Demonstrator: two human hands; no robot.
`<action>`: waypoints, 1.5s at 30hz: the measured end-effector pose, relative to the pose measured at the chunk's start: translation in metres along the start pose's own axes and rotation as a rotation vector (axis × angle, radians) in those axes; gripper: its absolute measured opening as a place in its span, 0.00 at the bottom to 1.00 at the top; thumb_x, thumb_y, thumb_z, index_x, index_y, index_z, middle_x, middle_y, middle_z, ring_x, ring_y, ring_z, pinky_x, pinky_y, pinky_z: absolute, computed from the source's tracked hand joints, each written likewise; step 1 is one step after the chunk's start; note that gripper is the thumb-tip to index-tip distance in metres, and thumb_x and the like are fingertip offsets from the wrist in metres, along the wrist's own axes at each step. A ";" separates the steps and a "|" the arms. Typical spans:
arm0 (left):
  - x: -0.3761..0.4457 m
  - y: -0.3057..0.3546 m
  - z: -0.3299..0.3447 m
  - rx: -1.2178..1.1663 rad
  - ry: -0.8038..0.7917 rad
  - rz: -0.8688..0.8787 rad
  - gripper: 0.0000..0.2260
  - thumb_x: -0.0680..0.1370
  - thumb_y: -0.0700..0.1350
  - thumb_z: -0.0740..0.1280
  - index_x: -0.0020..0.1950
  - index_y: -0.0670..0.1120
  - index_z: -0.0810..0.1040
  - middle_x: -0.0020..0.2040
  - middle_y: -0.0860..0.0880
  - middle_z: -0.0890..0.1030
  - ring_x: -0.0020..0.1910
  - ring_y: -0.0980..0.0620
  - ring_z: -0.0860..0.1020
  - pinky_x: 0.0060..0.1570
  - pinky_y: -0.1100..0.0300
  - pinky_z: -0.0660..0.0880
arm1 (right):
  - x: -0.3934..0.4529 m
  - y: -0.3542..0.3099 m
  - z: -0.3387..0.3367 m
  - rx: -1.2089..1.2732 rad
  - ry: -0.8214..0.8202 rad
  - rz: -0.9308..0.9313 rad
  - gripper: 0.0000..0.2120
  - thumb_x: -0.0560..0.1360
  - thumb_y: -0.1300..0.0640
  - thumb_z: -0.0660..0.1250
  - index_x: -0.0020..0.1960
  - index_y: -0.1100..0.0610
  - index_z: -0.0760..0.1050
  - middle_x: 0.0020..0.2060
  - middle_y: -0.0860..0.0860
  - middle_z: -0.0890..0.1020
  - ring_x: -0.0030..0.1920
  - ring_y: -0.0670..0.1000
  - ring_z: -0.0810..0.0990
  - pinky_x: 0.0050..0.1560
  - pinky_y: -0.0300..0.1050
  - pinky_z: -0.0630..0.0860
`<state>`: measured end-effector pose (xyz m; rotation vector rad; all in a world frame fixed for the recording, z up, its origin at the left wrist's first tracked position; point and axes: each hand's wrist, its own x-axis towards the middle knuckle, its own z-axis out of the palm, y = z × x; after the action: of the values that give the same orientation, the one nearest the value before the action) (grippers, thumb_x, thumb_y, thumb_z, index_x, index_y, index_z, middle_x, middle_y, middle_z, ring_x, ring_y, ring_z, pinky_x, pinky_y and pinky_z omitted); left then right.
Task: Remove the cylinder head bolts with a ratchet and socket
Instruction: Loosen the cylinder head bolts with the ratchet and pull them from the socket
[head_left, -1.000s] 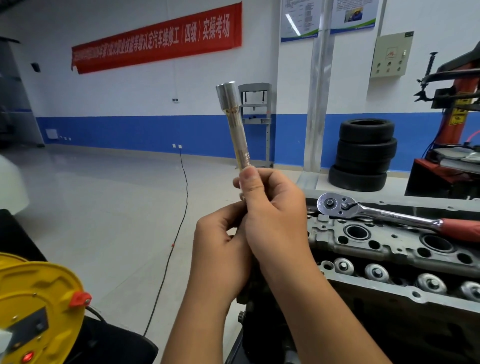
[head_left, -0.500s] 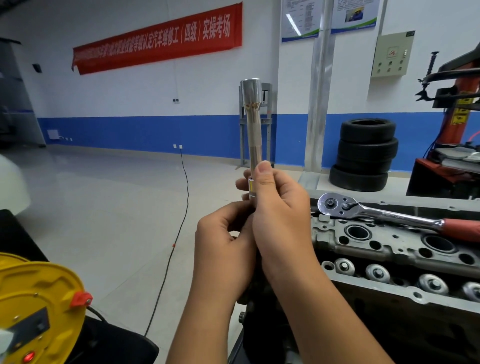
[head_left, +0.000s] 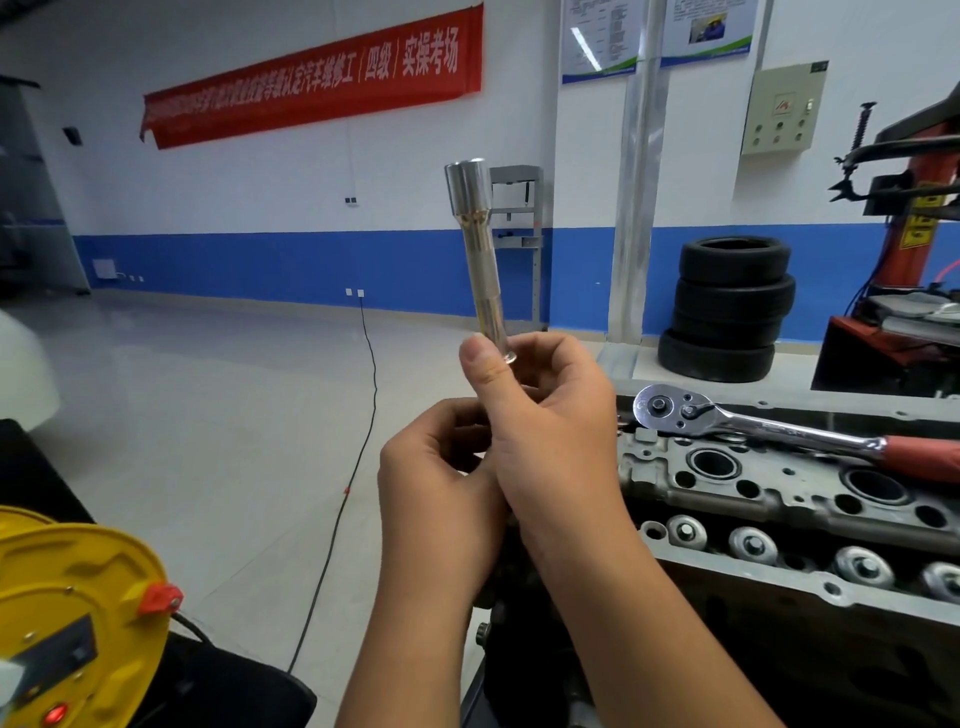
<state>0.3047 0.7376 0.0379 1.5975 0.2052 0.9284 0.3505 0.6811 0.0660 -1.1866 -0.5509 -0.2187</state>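
1. R hand (head_left: 550, 415) pinches lower end of the socket/extension assy (head_left: 478, 260), thumb up along the shaft; wide socket end points up, tool near upright, slight lean left.
2. L hand (head_left: 436, 483) sits just below/behind R, fingers curled in toward the tool's bottom end; can't tell if they actually grip it, R hand hides the contact.
3. ratchet (head_left: 727, 418) lies flat on the cylinder head (head_left: 779, 478), head end toward me, red handle off to the right; nobody touches it; near my hands but apart.
4. Head bolts: not sure which holes hold them; nothing looks loosened yet, so I judge task barely begun, still tool prep.
5. Step in hand, my guess: seat socket firm on extension; press till it clicks, tug to check; keep both parts in line.
6. Next need: square drive end to ratchet; check direction lever set to loosen.
7. Risk: half-seated socket slips, rounds the bolt.
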 end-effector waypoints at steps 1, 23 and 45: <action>0.000 0.000 0.000 -0.004 0.009 0.001 0.08 0.75 0.41 0.72 0.46 0.54 0.86 0.39 0.54 0.87 0.38 0.54 0.86 0.33 0.59 0.81 | 0.000 0.001 0.000 -0.014 -0.007 0.002 0.08 0.75 0.47 0.76 0.46 0.49 0.80 0.37 0.45 0.84 0.36 0.47 0.83 0.39 0.46 0.83; -0.002 0.006 0.001 0.050 -0.055 0.028 0.13 0.75 0.36 0.70 0.47 0.55 0.87 0.39 0.57 0.87 0.36 0.58 0.84 0.29 0.69 0.74 | 0.001 -0.004 0.001 0.000 -0.011 0.051 0.14 0.72 0.38 0.71 0.46 0.48 0.80 0.41 0.47 0.86 0.43 0.47 0.84 0.47 0.49 0.81; -0.001 0.002 -0.002 0.033 -0.108 0.015 0.14 0.80 0.38 0.69 0.50 0.57 0.87 0.41 0.56 0.87 0.29 0.58 0.81 0.25 0.69 0.70 | 0.001 -0.007 0.002 0.056 -0.024 0.151 0.15 0.80 0.41 0.67 0.44 0.50 0.80 0.40 0.48 0.87 0.37 0.47 0.82 0.53 0.63 0.84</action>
<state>0.3019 0.7378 0.0395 1.6762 0.1341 0.8512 0.3478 0.6802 0.0725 -1.1719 -0.4830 -0.0595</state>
